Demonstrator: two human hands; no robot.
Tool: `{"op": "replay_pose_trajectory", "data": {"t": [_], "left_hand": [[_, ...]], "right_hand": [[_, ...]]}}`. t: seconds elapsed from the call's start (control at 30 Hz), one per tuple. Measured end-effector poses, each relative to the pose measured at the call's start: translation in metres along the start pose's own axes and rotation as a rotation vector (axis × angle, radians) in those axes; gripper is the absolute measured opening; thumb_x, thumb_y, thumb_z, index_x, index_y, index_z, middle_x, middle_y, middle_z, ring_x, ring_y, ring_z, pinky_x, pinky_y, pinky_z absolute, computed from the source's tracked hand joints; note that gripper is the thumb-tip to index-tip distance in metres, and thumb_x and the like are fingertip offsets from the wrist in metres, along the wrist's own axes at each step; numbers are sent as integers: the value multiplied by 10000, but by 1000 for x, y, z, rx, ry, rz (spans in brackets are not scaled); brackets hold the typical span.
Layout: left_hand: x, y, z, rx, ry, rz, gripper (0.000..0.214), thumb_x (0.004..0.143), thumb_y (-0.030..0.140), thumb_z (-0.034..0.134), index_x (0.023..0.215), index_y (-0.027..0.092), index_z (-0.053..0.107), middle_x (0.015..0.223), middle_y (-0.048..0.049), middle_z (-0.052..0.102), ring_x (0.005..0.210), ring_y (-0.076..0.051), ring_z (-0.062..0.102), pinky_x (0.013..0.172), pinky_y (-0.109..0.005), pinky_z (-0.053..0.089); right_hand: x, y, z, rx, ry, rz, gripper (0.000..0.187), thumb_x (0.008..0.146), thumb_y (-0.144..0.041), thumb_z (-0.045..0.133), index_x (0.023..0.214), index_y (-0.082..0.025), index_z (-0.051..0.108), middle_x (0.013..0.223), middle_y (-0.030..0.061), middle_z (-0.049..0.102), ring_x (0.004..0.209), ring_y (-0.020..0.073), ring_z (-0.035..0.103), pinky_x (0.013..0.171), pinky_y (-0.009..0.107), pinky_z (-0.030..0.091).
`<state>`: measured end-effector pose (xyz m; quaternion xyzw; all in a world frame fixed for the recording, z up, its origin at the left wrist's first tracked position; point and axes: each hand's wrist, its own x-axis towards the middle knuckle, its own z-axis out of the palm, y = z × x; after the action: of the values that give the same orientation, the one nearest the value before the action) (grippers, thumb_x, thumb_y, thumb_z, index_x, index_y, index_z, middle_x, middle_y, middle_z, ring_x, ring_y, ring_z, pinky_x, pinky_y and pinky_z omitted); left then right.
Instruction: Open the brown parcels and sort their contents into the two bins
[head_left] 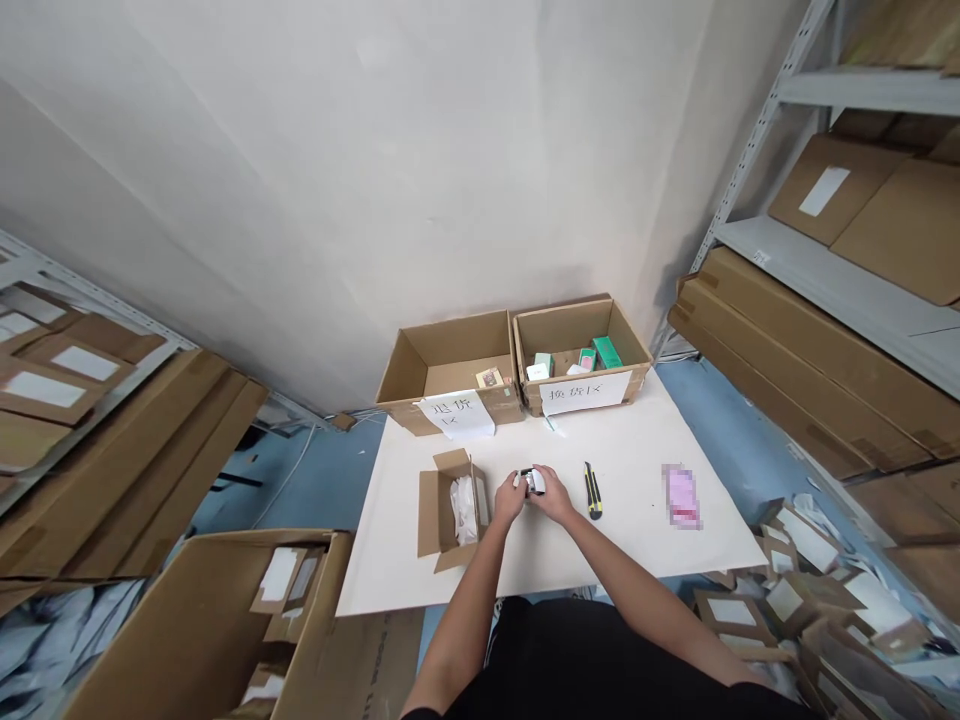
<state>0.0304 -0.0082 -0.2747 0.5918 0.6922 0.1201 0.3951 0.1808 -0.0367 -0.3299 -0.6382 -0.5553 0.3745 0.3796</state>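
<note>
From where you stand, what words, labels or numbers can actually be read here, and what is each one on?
"退货区" on the paper sign on the left cardboard box.
"换货区" on the paper sign on the right cardboard box.
Pink packet: blurred, unreadable.
White labels on the shelved cartons: no text readable.
Small white item between the left hand and right hand: any print too small to read.

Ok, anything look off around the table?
Yes. The white paper sign on the open brown cardboard box sits crooked, drooping past the box's front edge. Brown cardboard mailers lie in a jumble on the blue floor at right. The flat pink packet on the white tabletop is pixelated, so its condition can't be told.
</note>
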Motion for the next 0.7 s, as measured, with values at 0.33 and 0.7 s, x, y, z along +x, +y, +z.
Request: {"op": "replay_pose_trajectory", "data": {"t": [0.33, 0.7], "left_hand": [[10, -26, 2, -115, -57, 263, 921, 749, 155, 663, 1632, 197, 406, 1728, -127, 328, 1628, -273, 226, 1325, -427, 221], [5, -1, -14, 178, -42, 204, 805, 749, 163, 803, 1498, 296, 539, 1653, -106, 455, 1421, -299, 549, 1156, -415, 435]], "right_hand": [[6, -2, -16, -50, 104, -55, 574, 891, -122, 435, 1414, -233, 642, 1502, 98, 573, 1394, 229, 568, 1166, 391, 475], [16, -43, -18, -424, -87, 219, 460, 790, -347, 789, 1234, -231, 755, 1713, 150, 317, 1333, 372, 595, 1033, 437, 515]]}}
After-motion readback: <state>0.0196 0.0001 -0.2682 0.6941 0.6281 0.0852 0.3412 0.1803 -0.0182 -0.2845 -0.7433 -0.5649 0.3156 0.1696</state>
